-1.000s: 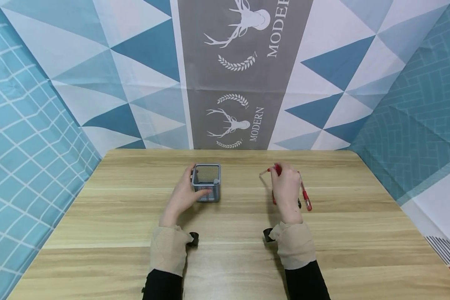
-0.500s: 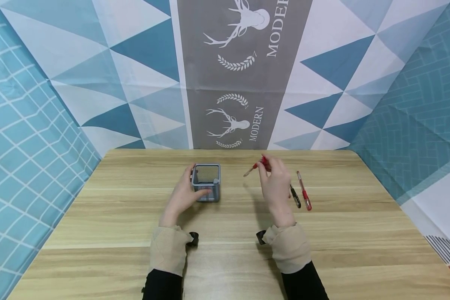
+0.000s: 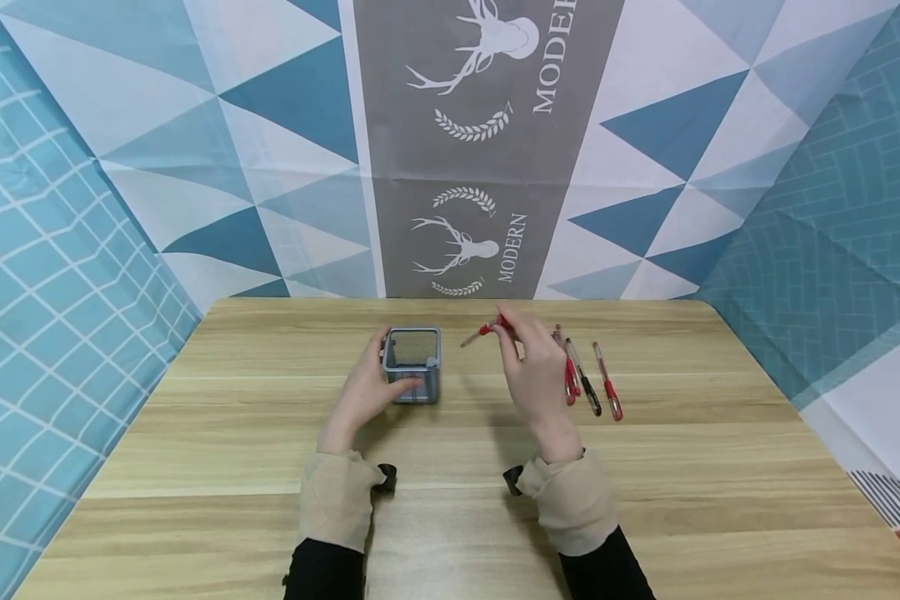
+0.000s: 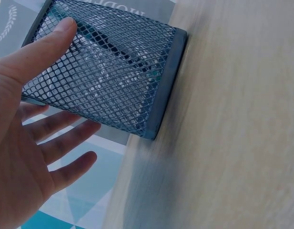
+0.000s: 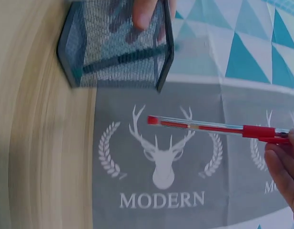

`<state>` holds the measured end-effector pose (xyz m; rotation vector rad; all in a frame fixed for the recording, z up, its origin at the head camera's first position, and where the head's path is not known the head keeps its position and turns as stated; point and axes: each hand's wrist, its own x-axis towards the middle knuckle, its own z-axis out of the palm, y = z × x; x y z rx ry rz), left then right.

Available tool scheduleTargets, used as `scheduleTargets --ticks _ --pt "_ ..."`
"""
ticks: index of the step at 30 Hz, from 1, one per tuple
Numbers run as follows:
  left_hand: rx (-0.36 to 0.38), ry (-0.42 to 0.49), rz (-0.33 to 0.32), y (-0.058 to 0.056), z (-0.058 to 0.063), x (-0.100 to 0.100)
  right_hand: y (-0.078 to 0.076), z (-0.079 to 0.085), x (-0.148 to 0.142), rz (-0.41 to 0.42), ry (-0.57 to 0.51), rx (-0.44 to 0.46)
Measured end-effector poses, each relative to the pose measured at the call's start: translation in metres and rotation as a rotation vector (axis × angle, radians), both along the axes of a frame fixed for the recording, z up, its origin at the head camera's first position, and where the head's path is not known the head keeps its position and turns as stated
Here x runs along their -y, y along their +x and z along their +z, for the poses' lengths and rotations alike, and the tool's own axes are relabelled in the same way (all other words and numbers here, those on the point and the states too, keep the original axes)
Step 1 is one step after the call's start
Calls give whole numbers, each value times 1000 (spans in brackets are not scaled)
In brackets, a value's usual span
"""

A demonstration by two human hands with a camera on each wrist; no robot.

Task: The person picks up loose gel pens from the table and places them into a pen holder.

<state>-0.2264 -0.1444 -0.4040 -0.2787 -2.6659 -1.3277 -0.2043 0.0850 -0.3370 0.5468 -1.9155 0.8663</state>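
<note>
A person's left hand (image 3: 371, 390) grips a mesh pen holder (image 3: 430, 387), one dark pen (image 5: 125, 59) already leaning inside; the right hand (image 3: 536, 367) pinches a red gel pen (image 5: 208, 128) just right of the holder, while a black pen (image 3: 591, 395) and loose red pens (image 3: 609, 387) lie farther right, not yet inside.

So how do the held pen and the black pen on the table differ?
The held pen has red parts; the black pen has black ones. The held pen is up in the air, pinched by the right hand; the black pen lies on the table. Both are slim.
</note>
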Motion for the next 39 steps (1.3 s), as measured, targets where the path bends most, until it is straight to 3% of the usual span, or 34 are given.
scheduleTargets --ticks 5,11,22,33,39 --pt "-11 -1 -4 0 1 1 4 2 9 29 -5 -75" --pt "-35 3 -10 0 0 0 12 6 16 69 -7 -106" --pt "-43 17 -19 0 2 0 28 10 40 226 62 -146" --pt "-36 26 -21 1 3 0 30 5 49 213 164 -172" --pt "-23 18 -18 1 3 0 27 0 50 234 206 -116"
